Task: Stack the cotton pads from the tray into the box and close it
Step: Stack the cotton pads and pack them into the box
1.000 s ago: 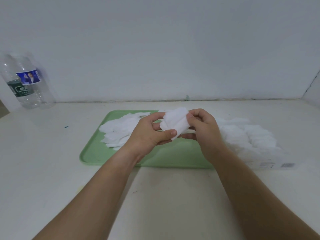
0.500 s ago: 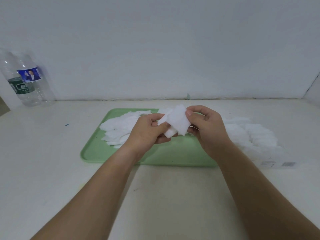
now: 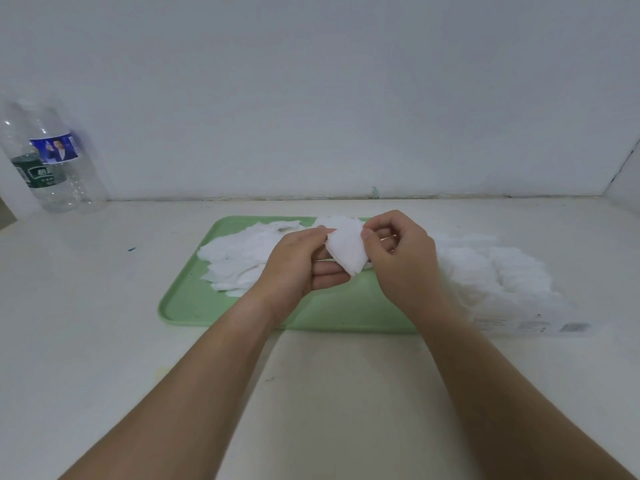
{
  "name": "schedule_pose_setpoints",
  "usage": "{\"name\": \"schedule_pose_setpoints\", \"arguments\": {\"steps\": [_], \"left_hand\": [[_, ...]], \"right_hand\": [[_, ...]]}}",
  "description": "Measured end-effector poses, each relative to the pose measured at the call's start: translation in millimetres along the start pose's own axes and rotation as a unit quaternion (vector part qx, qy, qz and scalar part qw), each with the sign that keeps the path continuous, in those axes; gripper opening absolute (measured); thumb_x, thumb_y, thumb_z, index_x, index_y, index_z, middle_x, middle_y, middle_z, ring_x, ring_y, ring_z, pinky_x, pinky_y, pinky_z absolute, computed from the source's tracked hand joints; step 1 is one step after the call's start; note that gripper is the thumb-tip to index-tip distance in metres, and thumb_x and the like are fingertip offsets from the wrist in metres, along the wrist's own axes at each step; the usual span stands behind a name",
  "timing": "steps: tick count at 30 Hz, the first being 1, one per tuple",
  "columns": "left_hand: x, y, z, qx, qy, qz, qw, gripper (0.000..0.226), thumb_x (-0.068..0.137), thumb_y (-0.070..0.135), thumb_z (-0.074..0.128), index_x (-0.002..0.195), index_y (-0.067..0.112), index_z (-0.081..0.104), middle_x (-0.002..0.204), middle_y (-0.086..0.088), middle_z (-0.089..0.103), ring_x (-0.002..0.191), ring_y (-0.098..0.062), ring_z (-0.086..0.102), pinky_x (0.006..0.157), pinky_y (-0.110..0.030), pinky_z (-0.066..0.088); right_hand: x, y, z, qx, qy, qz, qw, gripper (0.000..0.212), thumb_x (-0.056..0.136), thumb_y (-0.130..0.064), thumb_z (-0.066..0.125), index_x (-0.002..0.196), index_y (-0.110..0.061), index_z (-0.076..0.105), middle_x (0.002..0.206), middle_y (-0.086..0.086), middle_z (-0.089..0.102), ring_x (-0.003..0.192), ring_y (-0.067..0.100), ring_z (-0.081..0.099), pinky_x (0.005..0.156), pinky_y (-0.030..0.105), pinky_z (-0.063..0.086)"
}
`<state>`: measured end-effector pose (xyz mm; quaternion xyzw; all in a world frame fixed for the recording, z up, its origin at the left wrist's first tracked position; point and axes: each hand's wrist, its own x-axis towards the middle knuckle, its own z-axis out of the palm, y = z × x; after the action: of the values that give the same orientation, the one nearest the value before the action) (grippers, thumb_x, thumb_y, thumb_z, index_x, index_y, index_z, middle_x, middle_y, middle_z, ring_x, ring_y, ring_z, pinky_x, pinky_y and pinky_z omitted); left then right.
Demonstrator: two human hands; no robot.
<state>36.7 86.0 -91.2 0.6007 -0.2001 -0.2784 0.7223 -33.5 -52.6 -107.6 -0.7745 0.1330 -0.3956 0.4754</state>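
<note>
Cotton pads [image 3: 346,252], bundled mid-frame above the tray [image 3: 187,306], have turned corner-down in the last second; my left hand [image 3: 298,268] cradles them on curled fingers, my right hand [image 3: 405,261] pinches their edge. I judge they're being squared for the box [image 3: 519,325], right of centre.

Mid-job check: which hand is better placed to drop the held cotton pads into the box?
Right, probably. The right hand pinches the held cotton pads and sits nearest the box, which lies right of the green tray. The left hand, also gripping them, is farther away.
</note>
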Motion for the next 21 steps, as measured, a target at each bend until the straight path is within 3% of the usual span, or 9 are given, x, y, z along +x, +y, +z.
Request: {"name": "schedule_pose_setpoints", "arguments": {"steps": [3, 6, 8, 11, 14, 18, 21], "left_hand": [[0.5, 0.6, -1.3, -0.003, 0.030, -0.024, 0.999, 0.039, 0.105, 0.041, 0.048, 0.104, 0.009, 0.070, 0.093, -0.011, 0.078, 0.087, -0.027, 0.076, 0.072, -0.037, 0.062], [-3.8, -2.4, -2.9, 0.065, 0.005, 0.035, 0.997, 0.018, 0.096, 0.021, 0.068, 0.106, 0.008, 0.075, 0.100, -0.009, 0.078, 0.094, -0.022, 0.076, 0.072, -0.029, 0.060], [-3.9, -3.6, -4.5, 0.079, 0.029, 0.057, 0.995, 0.018, 0.091, 0.007, 0.071, 0.109, 0.008, 0.074, 0.101, -0.008, 0.077, 0.091, -0.017, 0.075, 0.069, -0.025, 0.059], [-3.3, 4.0, -8.4, 0.068, 0.076, 0.076, 0.992, 0.027, 0.090, 0.005, 0.071, 0.116, 0.010, 0.071, 0.103, -0.006, 0.076, 0.085, -0.009, 0.074, 0.068, -0.022, 0.058], [2.6, 19.8, -18.0, 0.052, 0.122, 0.094, 0.987, 0.021, 0.089, 0.006, 0.071, 0.108, 0.016, 0.071, 0.100, -0.003, 0.075, 0.086, -0.012, 0.073, 0.073, -0.026, 0.060], [12.4, 37.0, -26.1, 0.115, 0.161, 0.112, 0.974, 0.025, 0.087, 0.009, 0.072, 0.083, 0.033, 0.066, 0.093, 0.006, 0.074, 0.098, -0.022, 0.072, 0.091, -0.036, 0.059], [17.0, 34.6, -33.5, 0.131, 0.165, 0.111, 0.971, 0.023, 0.087, 0.007, 0.072, 0.085, 0.029, 0.067, 0.093, 0.004, 0.074, 0.095, -0.020, 0.072, 0.087, -0.034, 0.060]], "right_hand": [[-3.0, 0.0, 2.2, -0.023, -0.012, -0.030, 0.999, 0.013, 0.090, -0.008, 0.065, 0.083, -0.019, 0.065, 0.072, -0.008, 0.063, 0.057, 0.003, 0.050, 0.056, 0.011, 0.040], [-4.9, -0.8, 4.1, -0.030, -0.027, -0.036, 0.999, 0.014, 0.088, -0.009, 0.067, 0.082, -0.021, 0.066, 0.075, -0.007, 0.066, 0.060, 0.004, 0.053, 0.057, 0.012, 0.042], [-5.1, -2.1, 5.0, -0.026, -0.011, -0.025, 0.999, 0.013, 0.088, -0.010, 0.067, 0.082, -0.021, 0.066, 0.077, -0.005, 0.067, 0.059, 0.005, 0.055, 0.056, 0.014, 0.043], [1.1, -5.3, 3.0, 0.045, 0.035, 0.051, 0.997, 0.014, 0.093, -0.010, 0.060, 0.083, -0.021, 0.064, 0.076, 0.002, 0.067, 0.056, 0.013, 0.061, 0.057, 0.028, 0.050], [16.8, -12.7, -0.1, 0.106, 0.039, 0.136, 0.984, 0.017, 0.092, -0.004, 0.052, 0.089, -0.015, 0.063, 0.074, 0.006, 0.065, 0.056, 0.015, 0.060, 0.059, 0.032, 0.050], [40.3, -11.7, 2.1, 0.025, -0.026, 0.163, 0.986, 0.022, 0.089, -0.002, 0.050, 0.096, -0.016, 0.067, 0.085, 0.006, 0.067, 0.063, 0.015, 0.063, 0.067, 0.033, 0.053], [54.6, -5.7, 9.4, -0.129, -0.072, 0.081, 0.986, 0.025, 0.091, -0.006, 0.051, 0.093, -0.023, 0.069, 0.085, -0.013, 0.063, 0.074, 0.006, 0.061, 0.069, 0.017, 0.047]]}}
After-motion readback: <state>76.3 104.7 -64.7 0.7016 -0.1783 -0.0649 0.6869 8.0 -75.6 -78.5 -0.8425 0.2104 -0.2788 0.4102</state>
